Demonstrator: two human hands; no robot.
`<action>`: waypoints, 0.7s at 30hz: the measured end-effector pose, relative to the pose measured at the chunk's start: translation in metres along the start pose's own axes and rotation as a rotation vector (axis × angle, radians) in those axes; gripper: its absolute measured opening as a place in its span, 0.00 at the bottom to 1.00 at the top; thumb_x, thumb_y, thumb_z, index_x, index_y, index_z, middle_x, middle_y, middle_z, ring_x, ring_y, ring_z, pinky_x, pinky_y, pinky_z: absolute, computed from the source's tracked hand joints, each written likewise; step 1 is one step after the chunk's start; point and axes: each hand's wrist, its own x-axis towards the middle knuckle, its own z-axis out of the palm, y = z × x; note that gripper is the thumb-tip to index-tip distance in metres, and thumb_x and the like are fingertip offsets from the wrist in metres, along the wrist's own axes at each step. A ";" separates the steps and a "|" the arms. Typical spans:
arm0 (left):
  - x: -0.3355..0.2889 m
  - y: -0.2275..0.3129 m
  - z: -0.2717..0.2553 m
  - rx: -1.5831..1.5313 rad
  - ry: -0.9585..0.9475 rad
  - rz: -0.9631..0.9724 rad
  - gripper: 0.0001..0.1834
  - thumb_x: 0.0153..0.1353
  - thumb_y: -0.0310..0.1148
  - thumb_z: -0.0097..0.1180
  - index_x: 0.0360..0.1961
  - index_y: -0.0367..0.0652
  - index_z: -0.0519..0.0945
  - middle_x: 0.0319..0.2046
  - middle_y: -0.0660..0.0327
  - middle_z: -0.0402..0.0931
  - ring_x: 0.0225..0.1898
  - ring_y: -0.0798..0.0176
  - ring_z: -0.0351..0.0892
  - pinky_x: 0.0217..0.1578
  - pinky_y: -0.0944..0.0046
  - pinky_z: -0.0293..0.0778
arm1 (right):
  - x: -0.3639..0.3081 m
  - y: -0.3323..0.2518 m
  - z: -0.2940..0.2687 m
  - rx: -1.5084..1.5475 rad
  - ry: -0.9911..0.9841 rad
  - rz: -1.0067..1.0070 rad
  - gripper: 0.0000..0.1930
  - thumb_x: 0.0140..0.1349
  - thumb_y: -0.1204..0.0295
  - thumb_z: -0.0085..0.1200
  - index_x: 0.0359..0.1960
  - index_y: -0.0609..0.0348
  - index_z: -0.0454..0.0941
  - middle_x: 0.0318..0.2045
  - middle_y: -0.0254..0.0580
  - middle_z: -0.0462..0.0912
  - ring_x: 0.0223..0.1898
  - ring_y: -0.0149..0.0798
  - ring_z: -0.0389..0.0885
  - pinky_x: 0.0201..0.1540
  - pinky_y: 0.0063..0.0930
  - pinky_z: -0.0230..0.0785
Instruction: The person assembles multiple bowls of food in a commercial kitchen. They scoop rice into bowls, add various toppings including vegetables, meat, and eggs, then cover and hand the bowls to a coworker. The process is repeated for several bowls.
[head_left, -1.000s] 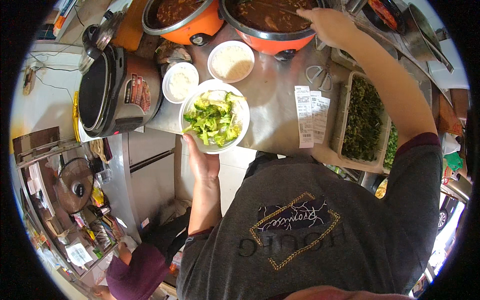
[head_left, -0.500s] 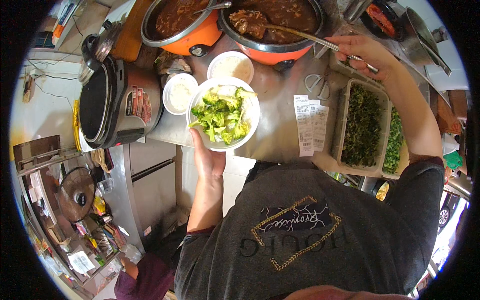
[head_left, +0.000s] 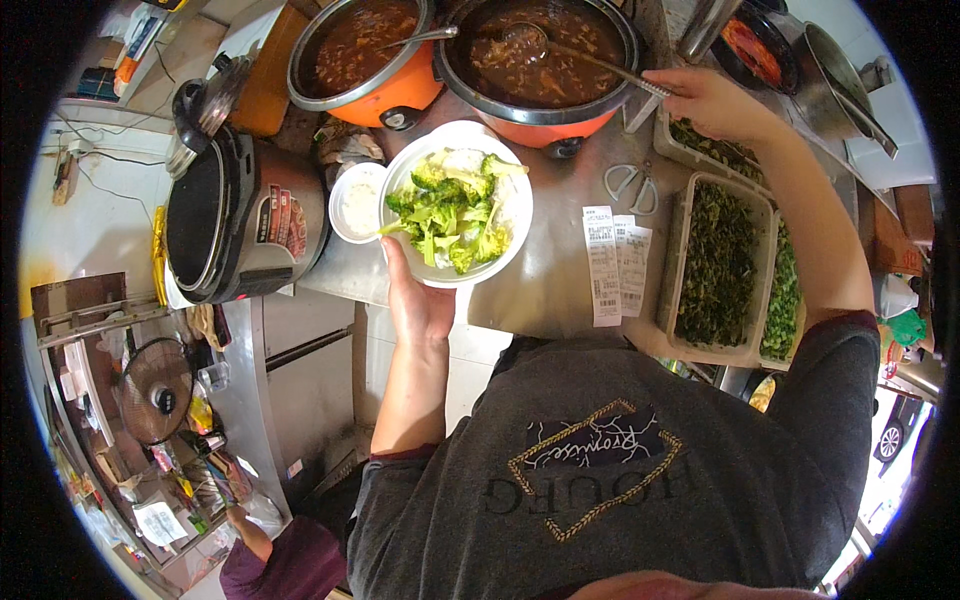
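The left hand (head_left: 420, 300) grasps the white bowl (head_left: 522, 222) from its near side, thumb up against the rim and the fingers out of sight beneath, so the bowl hangs over the counter (head_left: 540, 300) just in front of the right-hand orange cooker (head_left: 530, 128). Broccoli (head_left: 455, 195) is heaped in it, with one stem poking past the rim by the thumb; a level hold would suit that load best, since any tilt could tip pieces off. The right hand (head_left: 710, 103) grips the far part of the ladle (head_left: 600, 66) by its long handle, the round head lying in the brown stew (head_left: 495, 78) — how full it is, I can't fairly judge from this height. Held so far back, the ladle will probably feel head-heavy, so a slow, even lift with a short pause over the stew to drip would be sensible. The bowl could come right up to the cooker's edge — drips should then miss the receipts (head_left: 602, 265) and scissors (head_left: 647, 195) on the counter, and the small white bowl (head_left: 338, 215) just beside it deserves clearance.
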 end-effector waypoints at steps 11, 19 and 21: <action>-0.005 -0.002 0.000 -0.003 0.102 0.020 0.34 0.66 0.57 0.40 0.67 0.49 0.56 0.64 0.59 0.60 0.64 0.56 0.61 0.63 0.51 0.60 | 0.010 -0.017 0.016 0.386 -0.191 0.101 0.27 0.60 0.70 0.50 0.63 0.62 0.64 0.28 0.30 0.73 0.14 0.21 0.58 0.14 0.16 0.51; -0.002 -0.003 0.004 -0.031 0.010 0.026 0.34 0.67 0.57 0.39 0.67 0.48 0.55 0.65 0.59 0.58 0.65 0.55 0.57 0.64 0.50 0.56 | -0.021 -0.014 0.007 0.579 -0.177 0.162 0.24 0.62 0.70 0.50 0.61 0.60 0.66 0.30 0.31 0.74 0.15 0.18 0.60 0.12 0.12 0.50; 0.000 -0.003 0.009 -0.018 -0.005 0.026 0.35 0.66 0.57 0.39 0.67 0.48 0.55 0.66 0.58 0.56 0.66 0.54 0.55 0.65 0.49 0.53 | -0.025 -0.013 0.008 0.571 -0.151 0.122 0.24 0.62 0.71 0.50 0.61 0.60 0.66 0.30 0.32 0.74 0.15 0.18 0.60 0.12 0.11 0.50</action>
